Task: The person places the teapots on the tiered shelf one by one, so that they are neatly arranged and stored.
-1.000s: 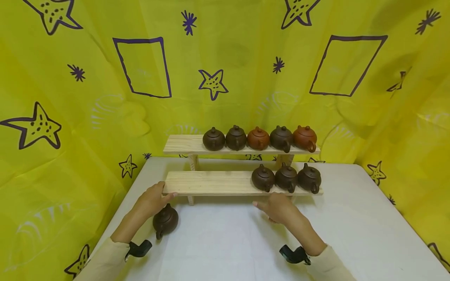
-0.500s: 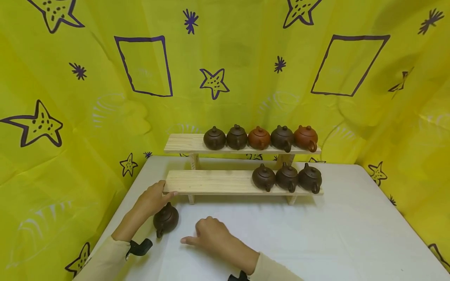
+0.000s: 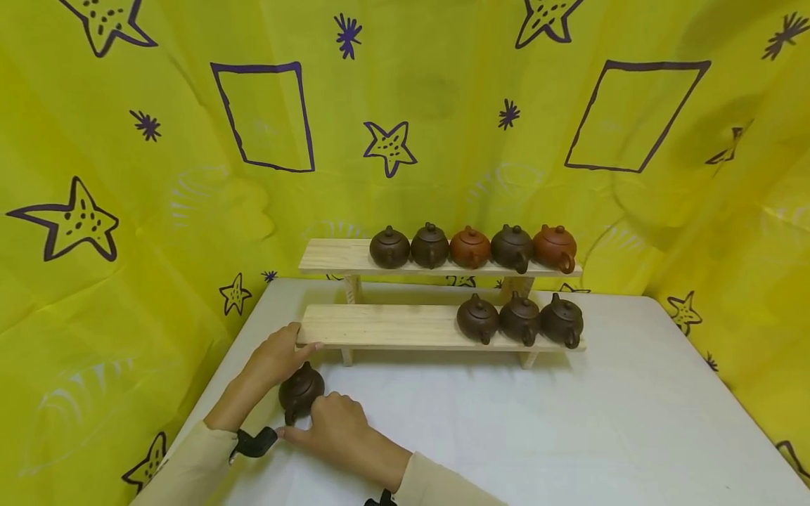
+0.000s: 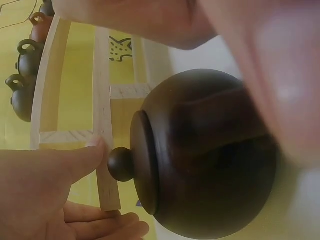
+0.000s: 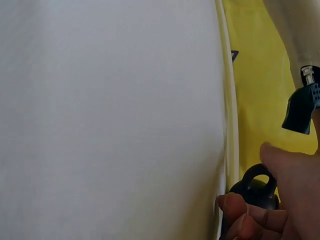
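Note:
A dark brown teapot [image 3: 301, 388] stands on the white table below the left end of a two-tier wooden shelf [image 3: 380, 325]. My left hand [image 3: 276, 357] grips the left end of the lower board, thumb at the front edge. In the left wrist view, that thumb lies on the board and the other fingers pass beneath it; the round-knobbed teapot [image 4: 215, 165] fills the middle. My right hand [image 3: 344, 427] is beside the teapot's handle, thumb spread away from the fingers. The right wrist view shows the looped handle [image 5: 257, 170] between thumb and fingers, without a visible grip.
Three dark teapots [image 3: 520, 320] stand at the right of the lower board. Several more, dark and reddish-brown teapots [image 3: 470, 247], line the upper board [image 3: 335, 256]. A yellow patterned curtain [image 3: 430, 91] surrounds the white table [image 3: 506, 422].
My right hand has swept left from the front of the lower board, near the three teapots, to the teapot on the table. My left hand has stayed on the shelf's end.

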Demonstrator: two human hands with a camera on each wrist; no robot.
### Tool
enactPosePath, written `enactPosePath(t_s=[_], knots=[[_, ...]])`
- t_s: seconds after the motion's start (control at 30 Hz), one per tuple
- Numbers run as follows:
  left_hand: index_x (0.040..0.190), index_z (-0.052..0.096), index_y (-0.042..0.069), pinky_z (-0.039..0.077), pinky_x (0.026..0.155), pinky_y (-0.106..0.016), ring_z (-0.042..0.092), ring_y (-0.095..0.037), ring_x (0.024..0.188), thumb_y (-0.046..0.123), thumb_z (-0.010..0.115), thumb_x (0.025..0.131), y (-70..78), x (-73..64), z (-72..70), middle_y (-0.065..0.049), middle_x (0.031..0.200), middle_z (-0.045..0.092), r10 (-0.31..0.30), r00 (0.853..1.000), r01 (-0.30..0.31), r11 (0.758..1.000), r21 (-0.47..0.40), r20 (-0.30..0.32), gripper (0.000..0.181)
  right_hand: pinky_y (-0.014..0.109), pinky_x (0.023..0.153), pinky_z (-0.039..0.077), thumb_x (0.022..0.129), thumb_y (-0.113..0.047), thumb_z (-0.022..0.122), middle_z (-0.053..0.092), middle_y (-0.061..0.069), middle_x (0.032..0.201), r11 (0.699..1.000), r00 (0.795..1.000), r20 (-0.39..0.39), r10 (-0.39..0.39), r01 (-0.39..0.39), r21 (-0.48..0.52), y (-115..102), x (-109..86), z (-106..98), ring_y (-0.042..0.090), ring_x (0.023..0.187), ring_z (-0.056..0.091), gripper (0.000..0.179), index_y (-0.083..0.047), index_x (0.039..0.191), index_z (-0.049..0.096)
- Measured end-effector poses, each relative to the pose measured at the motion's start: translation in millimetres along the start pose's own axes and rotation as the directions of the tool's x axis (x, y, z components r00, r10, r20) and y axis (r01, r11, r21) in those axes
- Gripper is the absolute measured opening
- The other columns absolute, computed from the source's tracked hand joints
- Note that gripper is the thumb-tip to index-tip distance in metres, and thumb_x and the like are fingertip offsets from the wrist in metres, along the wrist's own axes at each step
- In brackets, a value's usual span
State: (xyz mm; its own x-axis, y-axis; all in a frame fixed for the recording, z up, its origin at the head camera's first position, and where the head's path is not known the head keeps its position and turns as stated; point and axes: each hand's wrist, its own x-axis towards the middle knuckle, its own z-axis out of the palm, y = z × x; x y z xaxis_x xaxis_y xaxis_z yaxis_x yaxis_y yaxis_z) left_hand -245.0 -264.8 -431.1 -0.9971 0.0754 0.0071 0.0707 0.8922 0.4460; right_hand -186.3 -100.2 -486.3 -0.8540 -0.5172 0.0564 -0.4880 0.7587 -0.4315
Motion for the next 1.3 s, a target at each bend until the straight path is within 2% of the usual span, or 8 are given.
enactPosePath(t_s=[0.2, 0.3, 0.4, 0.47, 0.63, 1.0, 1.17, 1.3], knots=[[0.138, 0.048, -0.019, 0.054, 0.089, -0.058, 0.066, -0.044, 0.111, 0.033, 0.066, 0.105, 0.1, 0.6, -1.5, -0.037, 0.127, 0.063, 0.001, 1.0, -0.001, 1.0, 0.009, 0.001, 0.065, 0.03, 0.048, 0.041, 0.092, -0.062, 0.07, 0.054, -0.001, 0.059, 1.0, 1.0, -0.009, -0.01, 0.01, -0.02, 5.6, 1.1, -4.5, 0.011, 0.053, 0.049, 0.06, -0.017, 0.055, 0.054], [0.138, 0.048, -0.019, 0.054, 0.09, -0.058, 0.066, -0.046, 0.113, 0.034, 0.066, 0.105, 0.7, 1.1, -1.4, -0.037, 0.127, 0.063, 0.003, 1.0, -0.003, 1.0, 0.006, 0.002, 0.065, 0.029, 0.046, 0.04, 0.089, -0.047, 0.072, 0.052, -0.002, 0.058, 1.0, 1.0, -0.014, -0.027, 0.027, -0.016, 9.9, 0.1, -10.3, 0.011, 0.051, 0.047, 0.048, -0.017, 0.056, 0.053], [0.137, 0.048, -0.02, 0.054, 0.09, -0.059, 0.065, -0.047, 0.114, 0.034, 0.066, 0.105, 1.9, 2.0, -1.2, -0.037, 0.127, 0.063, 0.012, 1.0, -0.012, 1.0, 0.004, 0.004, 0.065, 0.03, 0.047, 0.041, 0.086, -0.038, 0.074, 0.056, -0.001, 0.06, 1.0, 1.0, -0.019, -0.024, 0.024, -0.019, 14.8, 1.7, -17.2, 0.012, 0.052, 0.048, 0.034, -0.015, 0.066, 0.059], [0.137, 0.048, -0.02, 0.054, 0.09, -0.059, 0.065, -0.048, 0.114, 0.034, 0.066, 0.105, 2.3, 2.3, -1.4, -0.038, 0.128, 0.063, 0.013, 1.0, -0.013, 1.0, 0.006, 0.005, 0.066, 0.031, 0.049, 0.044, 0.088, -0.037, 0.075, 0.06, 0.001, 0.065, 1.0, 1.0, 0.004, -0.019, 0.019, -0.014, 17.1, 4.4, -20.5, 0.012, 0.054, 0.051, 0.029, -0.011, 0.076, 0.066], [0.138, 0.046, -0.022, 0.054, 0.09, -0.059, 0.064, -0.05, 0.116, 0.035, 0.066, 0.105, 0.6, 2.4, -0.3, -0.04, 0.129, 0.061, 0.017, 1.0, -0.017, 1.0, 0.011, 0.007, 0.068, 0.032, 0.055, 0.052, 0.097, -0.045, 0.076, 0.072, 0.008, 0.08, 0.997, 0.998, 0.05, -0.023, 0.026, -0.066, 16.2, 10.4, -22.1, 0.018, 0.068, 0.068, 0.042, -0.004, 0.097, 0.075], [0.133, 0.051, -0.018, 0.054, 0.086, -0.057, 0.067, -0.045, 0.11, 0.033, 0.067, 0.105, 0.7, 2.4, 0.8, -0.035, 0.124, 0.065, 0.012, 1.0, -0.012, 1.0, -0.001, -0.007, 0.061, 0.033, 0.055, 0.054, 0.1, -0.036, 0.074, 0.075, 0.012, 0.083, 0.992, 0.999, 0.011, -0.039, 0.04, -0.117, 14.0, 7.9, -18.3, 0.021, 0.072, 0.074, 0.032, -0.005, 0.095, 0.075], [0.139, 0.046, -0.021, 0.054, 0.089, -0.059, 0.065, -0.048, 0.115, 0.034, 0.066, 0.105, 0.1, 2.6, 1.4, -0.039, 0.13, 0.062, 0.012, 1.0, -0.012, 1.0, 0.005, 0.005, 0.067, 0.032, 0.058, 0.053, 0.101, -0.035, 0.072, 0.076, 0.009, 0.084, 0.995, 0.998, 0.034, -0.052, 0.054, -0.089, 21.5, 3.6, -21.2, 0.019, 0.073, 0.073, 0.028, -0.007, 0.097, 0.074], [0.14, 0.045, -0.022, 0.054, 0.089, -0.059, 0.065, -0.048, 0.115, 0.034, 0.065, 0.106, -0.5, 1.9, 1.9, -0.04, 0.131, 0.061, 0.011, 1.0, -0.011, 1.0, 0.004, 0.009, 0.069, 0.028, 0.056, 0.049, 0.102, -0.032, 0.072, 0.072, 0.004, 0.078, 0.996, 0.995, 0.06, -0.083, 0.085, -0.041, 31.9, -1.7, -24.8, 0.011, 0.066, 0.064, 0.026, -0.007, 0.097, 0.074]])
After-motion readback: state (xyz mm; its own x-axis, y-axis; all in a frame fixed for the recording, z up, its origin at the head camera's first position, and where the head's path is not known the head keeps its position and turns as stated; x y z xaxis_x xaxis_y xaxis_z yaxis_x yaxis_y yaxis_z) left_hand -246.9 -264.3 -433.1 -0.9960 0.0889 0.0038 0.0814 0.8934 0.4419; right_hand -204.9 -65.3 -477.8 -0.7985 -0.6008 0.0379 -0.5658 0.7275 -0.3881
